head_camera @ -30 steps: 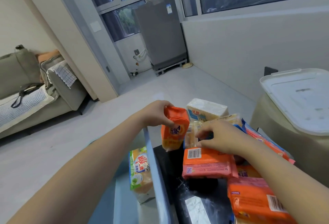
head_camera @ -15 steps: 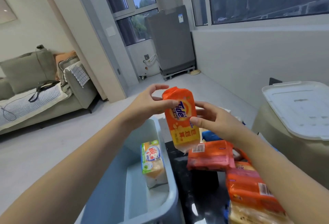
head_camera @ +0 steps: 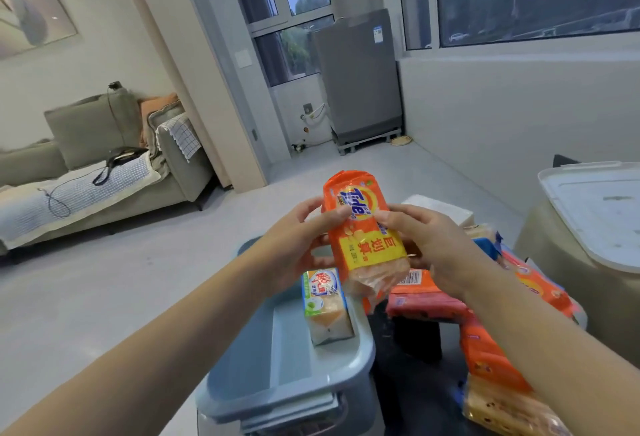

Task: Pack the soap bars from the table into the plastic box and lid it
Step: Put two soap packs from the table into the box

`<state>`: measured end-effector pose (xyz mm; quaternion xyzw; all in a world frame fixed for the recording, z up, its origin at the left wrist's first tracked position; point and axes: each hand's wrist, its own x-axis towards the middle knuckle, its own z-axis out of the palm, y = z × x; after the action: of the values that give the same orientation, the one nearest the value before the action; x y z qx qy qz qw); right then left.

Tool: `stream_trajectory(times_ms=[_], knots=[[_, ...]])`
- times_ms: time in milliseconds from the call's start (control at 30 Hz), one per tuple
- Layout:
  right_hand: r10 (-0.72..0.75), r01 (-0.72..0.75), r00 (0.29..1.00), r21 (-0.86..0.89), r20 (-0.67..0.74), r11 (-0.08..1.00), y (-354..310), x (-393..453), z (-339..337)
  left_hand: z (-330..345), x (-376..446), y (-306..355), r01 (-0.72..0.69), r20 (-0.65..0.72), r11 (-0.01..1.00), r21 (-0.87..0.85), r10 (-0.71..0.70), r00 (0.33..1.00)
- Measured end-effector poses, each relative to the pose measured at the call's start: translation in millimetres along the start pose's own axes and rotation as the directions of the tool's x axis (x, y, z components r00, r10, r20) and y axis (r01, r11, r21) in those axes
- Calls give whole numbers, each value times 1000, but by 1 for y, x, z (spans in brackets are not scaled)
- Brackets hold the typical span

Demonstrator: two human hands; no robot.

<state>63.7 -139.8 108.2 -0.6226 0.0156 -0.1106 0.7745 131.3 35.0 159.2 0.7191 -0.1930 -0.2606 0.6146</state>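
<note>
Head view, nearest first: both bare forearms enter from the bottom corners, and the frame cuts them off below the elbow. Between them sits the pale blue rectangular plastic box [head_camera: 360,349], open at the top, its near rim close to the bottom edge and its right wall just beside the dark glossy bench [head_camera: 412,387]. Inside the box a green-and-white wrapped soap bar [head_camera: 323,304] stands on end against the right wall; the rest of the box floor is bare, leaving plenty of room. On the bench, orange wrapped soap bars [head_camera: 485,349] lie heaped along the right, the nearest partly hidden by the right forearm and cut off by the frame. Above the box's far right corner, the left hand [head_camera: 294,245] and right hand [head_camera: 429,245] together grip an orange Tide-branded soap bar [head_camera: 363,238], held upright in the air, thumbs on its front face, fingers behind and out of sight. A white wrapped block [head_camera: 440,208] shows behind the right hand. To the right a white plastic lid [head_camera: 595,214] rests on a beige round stool [head_camera: 554,241], cut off by the right edge. Beyond lies open grey floor [head_camera: 138,262], with a grey-green sofa [head_camera: 104,165] to the left and a grey washing machine [head_camera: 360,75] by the windows.
</note>
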Motion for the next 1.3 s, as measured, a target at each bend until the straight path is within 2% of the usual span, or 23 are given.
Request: stream_trajectory(times_ms=[233,333,433,533,667,800,1000,1100,1300], knots=[[69,-70,988,7,138,998,5,-8,19,-19,-12,-8,112,-86,987,-117,-122,989],[80,-60,981,-117,178,991,8,-11,24,-33,-19,-13,143,-137,976,-162,-166,977],[66,-23,990,-320,122,947,11,-11,23,-50,-26,-18,225,-168,953,-201,-260,951],[118,-65,987,-395,111,916,17,-10,24,-60,-28,-30,324,-154,930,-172,-351,924],[173,-82,974,-484,148,871,30,-9,31,-59,-27,-54,456,-48,882,-122,-464,885],[214,-93,954,-471,209,877,34,-12,33,-59,-25,-70,559,-12,829,11,-559,829],[180,-69,963,-464,199,883,41,-10,32,-53,-21,-76,668,141,744,0,-662,737],[177,-68,963,-448,205,892,42,-10,31,-43,-20,-84,668,150,744,-27,-657,739],[157,-64,966,-403,204,913,47,-8,29,-31,-16,-101,635,66,772,-16,-633,772]])
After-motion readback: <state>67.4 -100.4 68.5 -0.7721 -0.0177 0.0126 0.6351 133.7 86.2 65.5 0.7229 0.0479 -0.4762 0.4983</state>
